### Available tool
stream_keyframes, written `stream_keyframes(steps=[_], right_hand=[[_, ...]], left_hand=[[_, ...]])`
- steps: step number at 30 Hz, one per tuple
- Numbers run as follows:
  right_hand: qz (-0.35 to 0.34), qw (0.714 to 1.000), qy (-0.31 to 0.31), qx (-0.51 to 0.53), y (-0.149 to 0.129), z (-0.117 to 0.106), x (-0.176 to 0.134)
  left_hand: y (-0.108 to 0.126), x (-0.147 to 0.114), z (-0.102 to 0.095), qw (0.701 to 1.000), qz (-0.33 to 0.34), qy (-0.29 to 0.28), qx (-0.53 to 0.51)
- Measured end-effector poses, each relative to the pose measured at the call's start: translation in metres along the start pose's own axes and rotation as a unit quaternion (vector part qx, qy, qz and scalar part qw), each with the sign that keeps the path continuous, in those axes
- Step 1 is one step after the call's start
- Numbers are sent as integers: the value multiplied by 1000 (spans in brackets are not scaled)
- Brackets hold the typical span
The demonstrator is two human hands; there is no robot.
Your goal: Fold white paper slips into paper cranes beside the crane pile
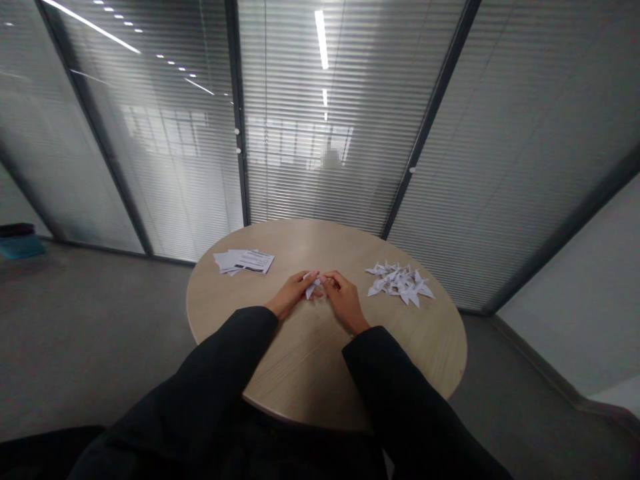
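Note:
Between my hands, just above the middle of the round table, is a small folded white paper piece (312, 288). My left hand (295, 292) grips it from the left, thumb on top. From the right, my right hand (343, 297) pinches its other side with thumb and fingers. Both hands partly cover the paper, so its full shape is hidden. To the right lies a pile of folded white paper cranes (400, 281), with pointed wings and tips. On the left side rest several loose sheets of paper (245, 261), one with dark printing.
The round wooden table (310, 387) stands close to a glass partition with blinds (320, 173). On the floor at far left is a blue bin (21, 243) with a dark top. A white wall (575, 300) rises at the right.

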State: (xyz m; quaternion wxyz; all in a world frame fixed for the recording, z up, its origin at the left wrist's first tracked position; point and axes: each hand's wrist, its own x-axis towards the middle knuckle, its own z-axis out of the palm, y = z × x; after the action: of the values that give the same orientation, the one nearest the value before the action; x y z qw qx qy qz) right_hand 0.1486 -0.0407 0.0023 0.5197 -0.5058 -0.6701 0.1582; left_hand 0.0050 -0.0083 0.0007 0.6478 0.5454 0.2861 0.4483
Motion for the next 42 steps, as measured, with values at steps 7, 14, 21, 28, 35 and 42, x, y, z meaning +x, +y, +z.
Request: stream_keyframes(steps=[7,14,21,28,35,42], right_hand=[[-2,1000,25,14,5,0,1],[10,999,44,16,8,-1,2],[19,998,59,21,10,-1,2],[18,997,69,3,12,-1,2],[21,997,78,-3,17,0,3],[28,996,77,-23,18,0,4]], left_hand=[[-1,2,-1,998,27,0,63],[3,-1,-1,994,39,-6,100],[-2,2,-2,994,44,-20,95],[-2,4,-5,992,30,-7,125],[-4,4,-6,990,22,-6,143],[-10,7,-10,988,27,-24,152]])
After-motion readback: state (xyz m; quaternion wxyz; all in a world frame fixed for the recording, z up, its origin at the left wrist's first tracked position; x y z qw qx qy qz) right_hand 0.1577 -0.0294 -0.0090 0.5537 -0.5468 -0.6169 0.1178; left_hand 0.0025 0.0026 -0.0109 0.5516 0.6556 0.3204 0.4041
